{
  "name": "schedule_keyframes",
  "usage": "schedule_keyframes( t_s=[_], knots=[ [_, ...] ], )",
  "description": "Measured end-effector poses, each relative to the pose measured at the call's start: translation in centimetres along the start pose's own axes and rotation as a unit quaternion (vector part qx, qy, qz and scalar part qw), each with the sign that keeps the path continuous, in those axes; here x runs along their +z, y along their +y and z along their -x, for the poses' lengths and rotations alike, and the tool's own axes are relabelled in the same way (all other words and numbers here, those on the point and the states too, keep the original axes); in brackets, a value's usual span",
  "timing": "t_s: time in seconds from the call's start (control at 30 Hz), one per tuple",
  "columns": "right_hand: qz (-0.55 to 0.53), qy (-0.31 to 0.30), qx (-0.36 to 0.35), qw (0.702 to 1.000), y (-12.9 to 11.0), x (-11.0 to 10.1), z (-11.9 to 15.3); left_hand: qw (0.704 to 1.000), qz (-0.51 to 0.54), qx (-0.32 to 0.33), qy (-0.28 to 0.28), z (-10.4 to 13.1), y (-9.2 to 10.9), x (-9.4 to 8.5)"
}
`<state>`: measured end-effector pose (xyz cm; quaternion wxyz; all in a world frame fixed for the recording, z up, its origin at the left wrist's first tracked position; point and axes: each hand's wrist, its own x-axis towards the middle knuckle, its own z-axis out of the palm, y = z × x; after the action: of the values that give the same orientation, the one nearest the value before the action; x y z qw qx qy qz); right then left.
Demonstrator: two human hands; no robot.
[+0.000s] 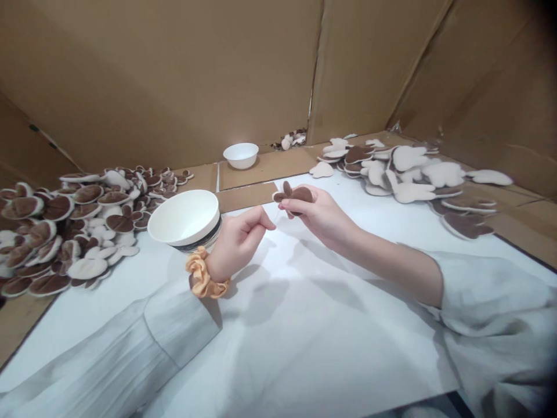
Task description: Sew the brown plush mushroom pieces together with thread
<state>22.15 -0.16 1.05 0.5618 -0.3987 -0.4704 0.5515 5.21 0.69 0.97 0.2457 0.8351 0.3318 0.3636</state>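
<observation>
My right hand (319,212) pinches a brown plush bunny-shaped piece (300,195) with a pale edge, thumb on the near side. Just left of it, my left hand (243,235) is closed, thumb and forefinger pressed together. A faint thread (277,217) seems to run from those fingertips up to the piece; any needle is too small to make out. Both hands are above the white table surface (278,342), the fingertips a short gap apart. An orange scrunchie (203,276) circles my left wrist.
A large white bowl (185,217) stands close behind my left hand. Finished-looking brown and white pieces (87,215) are heaped at left. Flat white and brown cutouts (404,168) lie piled at right. A small white bowl (241,155) sits by the cardboard wall (174,75).
</observation>
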Motion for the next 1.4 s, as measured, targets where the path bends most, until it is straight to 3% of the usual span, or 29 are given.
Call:
schedule_keyframes(
  t_s=[0.1, 0.2, 0.23, 0.3, 0.37, 0.43, 0.5, 0.6, 0.67, 0.83, 1.0, 1.17, 1.23, 1.3, 1.33, 1.4],
  knots=[
    [0.025, 0.033, -0.007, 0.999, 0.5, -1.4, -1.1, 0.997, -0.049, 0.052, -0.008, 0.7, -0.3, 0.3],
    [0.062, 0.174, -0.026, 0.982, 1.0, -3.9, -3.1, 0.984, -0.099, 0.131, -0.074, 1.3, -0.4, 0.9],
    [0.069, 0.191, -0.022, 0.979, 1.1, -4.6, -3.7, 0.976, -0.128, 0.149, -0.100, 1.5, -0.4, 1.2],
    [0.064, 0.140, 0.008, 0.988, 1.3, -5.3, -4.3, 0.952, -0.205, 0.182, -0.134, 1.6, -0.4, 1.6],
    [0.047, 0.058, 0.031, 0.997, 1.2, -5.1, -4.2, 0.918, -0.283, 0.244, -0.134, 1.8, -0.2, 1.8],
    [0.042, -0.008, 0.051, 0.998, 1.0, -4.3, -3.6, 0.883, -0.338, 0.314, -0.086, 2.4, -0.1, 1.5],
    [0.043, -0.038, 0.066, 0.996, 0.6, -3.4, -2.7, 0.863, -0.380, 0.333, 0.006, 3.5, -0.2, 0.7],
    [0.018, -0.080, 0.077, 0.994, -0.1, -2.5, -1.8, 0.844, -0.460, 0.240, 0.134, 5.6, -1.0, -1.0],
    [-0.012, -0.116, 0.085, 0.990, -0.4, -2.0, -1.4, 0.839, -0.489, 0.174, 0.162, 6.7, -1.8, -2.0],
    [-0.029, -0.141, 0.069, 0.987, -0.4, -1.2, -1.0, 0.850, -0.483, 0.147, 0.149, 6.6, -3.0, -3.6],
    [-0.009, -0.129, 0.048, 0.990, 0.1, -0.8, -0.5, 0.873, -0.432, 0.152, 0.168, 2.7, -5.3, -4.6],
    [0.005, -0.135, 0.029, 0.990, 0.2, -0.6, -0.2, 0.894, -0.406, 0.155, 0.110, -0.5, -8.2, -4.9],
    [0.015, -0.133, 0.016, 0.991, 0.2, -0.5, -0.1, 0.892, -0.396, 0.130, 0.177, -0.5, -7.2, -4.4],
    [0.030, -0.123, 0.003, 0.992, 0.3, -0.3, 0.1, 0.902, -0.349, 0.088, 0.238, 0.2, -5.0, -3.5],
    [0.038, -0.119, -0.003, 0.992, 0.3, -0.2, 0.2, 0.920, -0.311, 0.059, 0.233, 0.5, -3.6, -2.9],
    [0.054, -0.116, -0.011, 0.992, 0.3, 0.0, 0.4, 0.967, -0.210, -0.023, 0.142, 1.1, -1.0, -1.7]
  ],
)
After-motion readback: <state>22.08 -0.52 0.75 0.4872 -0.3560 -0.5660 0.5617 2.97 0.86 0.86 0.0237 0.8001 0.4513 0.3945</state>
